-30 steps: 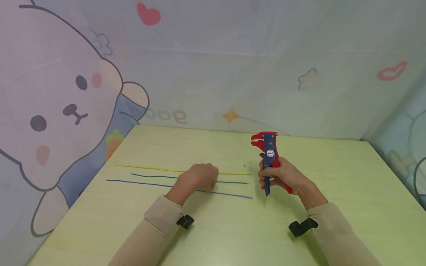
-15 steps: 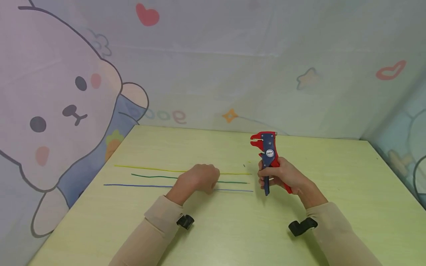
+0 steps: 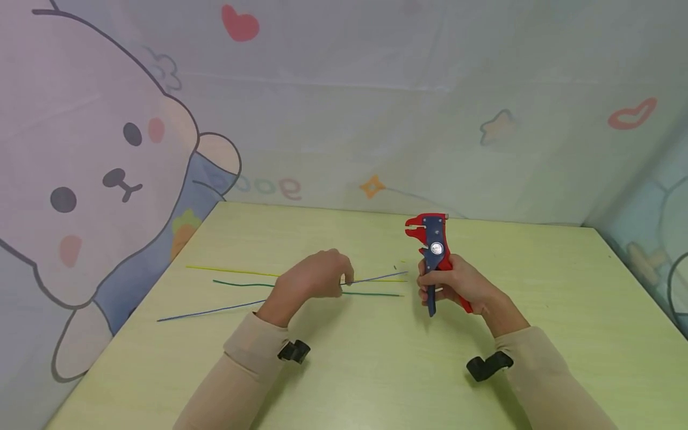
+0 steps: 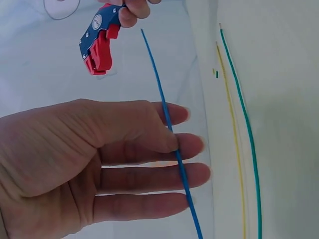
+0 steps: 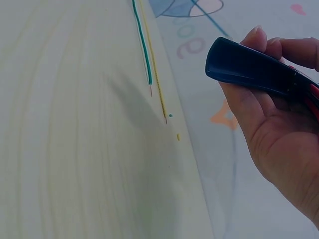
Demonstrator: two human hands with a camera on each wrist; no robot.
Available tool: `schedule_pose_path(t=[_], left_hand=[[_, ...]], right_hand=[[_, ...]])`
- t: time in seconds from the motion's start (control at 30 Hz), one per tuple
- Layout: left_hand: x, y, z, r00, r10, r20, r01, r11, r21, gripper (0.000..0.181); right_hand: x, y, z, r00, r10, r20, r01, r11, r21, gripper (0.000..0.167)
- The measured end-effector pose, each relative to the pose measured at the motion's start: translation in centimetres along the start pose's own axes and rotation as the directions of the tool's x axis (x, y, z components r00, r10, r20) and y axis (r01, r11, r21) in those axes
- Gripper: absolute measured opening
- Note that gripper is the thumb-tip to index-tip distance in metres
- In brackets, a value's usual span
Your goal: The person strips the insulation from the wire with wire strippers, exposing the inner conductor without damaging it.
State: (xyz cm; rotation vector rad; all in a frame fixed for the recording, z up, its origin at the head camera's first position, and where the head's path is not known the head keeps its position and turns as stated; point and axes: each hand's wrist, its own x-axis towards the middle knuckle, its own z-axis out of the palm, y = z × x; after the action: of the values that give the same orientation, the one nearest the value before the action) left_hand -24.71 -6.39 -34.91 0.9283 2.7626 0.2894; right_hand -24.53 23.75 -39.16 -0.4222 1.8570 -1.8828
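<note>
My left hand (image 3: 317,275) pinches a blue wire (image 4: 158,82) between thumb and fingers, partway along its length. In the left wrist view the wire crosses the fingers, and its near tip shows no bare metal. My right hand (image 3: 464,283) grips a red and blue wire stripper (image 3: 435,239) by its handles, held upright with its jaws toward the left. A yellow wire (image 3: 231,270) and a green wire (image 3: 371,294) lie on the table beyond and under the left hand. In the right wrist view, the green and yellow wires end in bare copper.
Small green and yellow insulation scraps (image 5: 178,136) lie on the light wooden table (image 3: 376,370) near the wire ends. A printed cloth backdrop (image 3: 344,119) stands along the table's far edge. A dark cable (image 3: 672,292) hangs at the far right.
My left hand has raised the blue wire off the table. Its right end now points up toward the stripper, crossing above the green and yellow wires. The right hand stays put.
</note>
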Motion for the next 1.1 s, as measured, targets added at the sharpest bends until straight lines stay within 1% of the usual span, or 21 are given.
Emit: schedule_pose_path(t=[0.13, 0.23, 0.37, 0.57, 0.73, 0.87, 1.1], left_hand=[[-0.3, -0.1, -0.6, 0.997, 0.017, -0.069, -0.017, 1.000, -0.004, 0.029], [-0.6, -0.3, -1.0, 0.991, 0.034, -0.127, -0.034, 0.999, -0.003, 0.028], [-1.0, -0.5, -1.6, 0.984, 0.032, -0.178, -0.035, 0.999, -0.015, 0.030], [-1.1, -0.5, -2.0, 0.978, 0.009, -0.208, -0.013, 1.000, -0.014, 0.031], [-1.1, -0.4, -2.1, 0.974, -0.008, -0.228, 0.009, 1.000, 0.003, 0.033], [-1.0, -0.3, -2.2, 0.970, -0.002, -0.241, 0.008, 1.000, 0.022, 0.034], [-1.2, -0.3, -2.2, 0.971, -0.004, -0.239, 0.011, 1.000, 0.029, 0.037]], right_hand=[[0.0, 0.1, -0.1, 1.000, 0.009, 0.007, -0.009, 1.000, 0.017, 0.018], [0.0, 0.3, -0.3, 1.000, 0.015, 0.016, -0.015, 0.999, 0.034, 0.016], [0.0, 0.5, -0.6, 0.999, 0.015, 0.044, -0.017, 0.999, 0.042, 0.014], [0.0, 0.6, -0.6, 0.994, 0.012, 0.110, -0.014, 1.000, 0.020, 0.017], [-0.1, 0.6, -0.6, 0.988, 0.009, 0.155, -0.008, 1.000, -0.006, 0.015], [-0.3, 0.4, -0.5, 0.985, 0.003, 0.170, -0.001, 1.000, -0.014, 0.014], [-0.3, 0.4, -0.3, 0.984, -0.005, 0.181, 0.011, 0.999, -0.033, 0.015]])
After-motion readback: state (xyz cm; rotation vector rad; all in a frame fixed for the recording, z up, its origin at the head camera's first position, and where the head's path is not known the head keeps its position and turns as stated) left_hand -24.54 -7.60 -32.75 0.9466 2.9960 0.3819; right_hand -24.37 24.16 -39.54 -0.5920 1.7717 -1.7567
